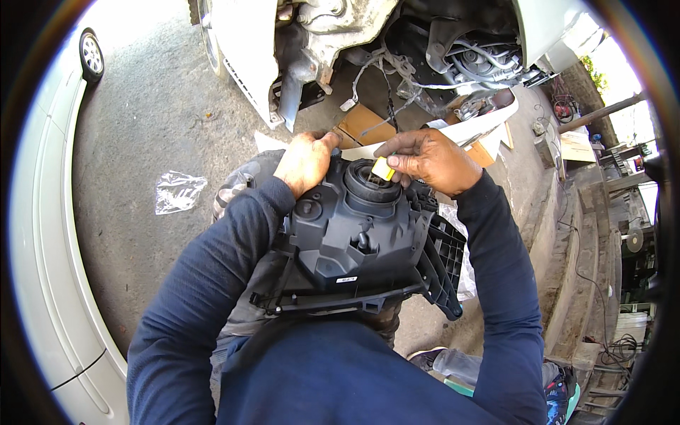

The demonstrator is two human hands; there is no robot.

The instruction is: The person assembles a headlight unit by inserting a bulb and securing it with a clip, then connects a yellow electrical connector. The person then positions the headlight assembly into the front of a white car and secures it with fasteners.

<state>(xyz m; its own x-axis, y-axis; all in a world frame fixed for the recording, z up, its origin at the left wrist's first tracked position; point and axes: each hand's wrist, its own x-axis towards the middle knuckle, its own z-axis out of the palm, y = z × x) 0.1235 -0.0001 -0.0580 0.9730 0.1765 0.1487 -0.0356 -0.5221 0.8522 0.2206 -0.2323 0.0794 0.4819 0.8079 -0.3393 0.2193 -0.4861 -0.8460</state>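
A black plastic headlight unit (pixel 354 251) rests across my lap with its back facing up. My left hand (pixel 307 163) is closed round its far left edge, the fingertips hidden behind the housing. Over the round socket (pixel 370 193) at the unit's far end, my right hand (pixel 435 159) pinches a small yellow piece (pixel 383 168) between thumb and fingers. Whether the piece touches the socket I cannot tell, nor what kind of part it is.
Ahead stands a white car (pixel 248 42) with its front opened up, and loose wiring (pixel 404 67) hangs from it. A white bumper (pixel 496 113) and cardboard (pixel 365 124) lie below. Clear plastic wrap (pixel 179 192) is on the ground; another car (pixel 53 234) stands at left.
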